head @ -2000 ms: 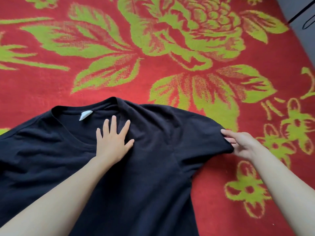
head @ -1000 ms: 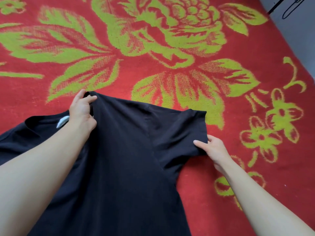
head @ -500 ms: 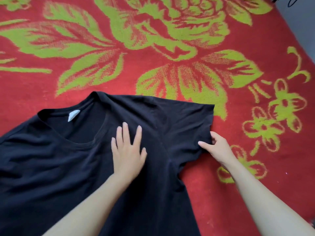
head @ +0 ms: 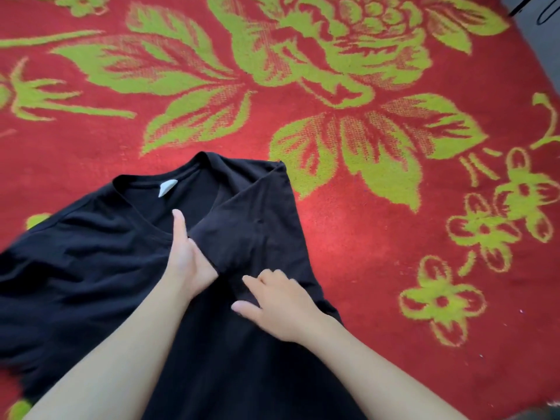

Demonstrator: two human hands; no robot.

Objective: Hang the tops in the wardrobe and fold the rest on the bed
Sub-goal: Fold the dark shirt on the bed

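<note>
A black T-shirt (head: pixel 91 268) lies spread on the red bedspread (head: pixel 378 244), neck opening away from me, with a white label (head: pixel 165 187) inside the collar. Its right sleeve (head: pixel 257 219) is folded inward across the chest. My left hand (head: pixel 188 262) presses flat on the shirt just below the collar; its fingers are hidden under the folded sleeve and only the thumb shows. My right hand (head: pixel 281 301) sits on the shirt beside it, its curled fingers and thumb pinching the sleeve's edge. The image is slightly blurred there.
The bedspread has large green flowers and fills nearly the whole view. At the top right corner its edge meets a grey surface with a thin black wire shape (head: pixel 545 13). The shirt's left side runs off the frame's left edge.
My right hand has carried the right sleeve inward over the chest and over the fingers of my left hand. The left hand has stayed pressed near the collar.
</note>
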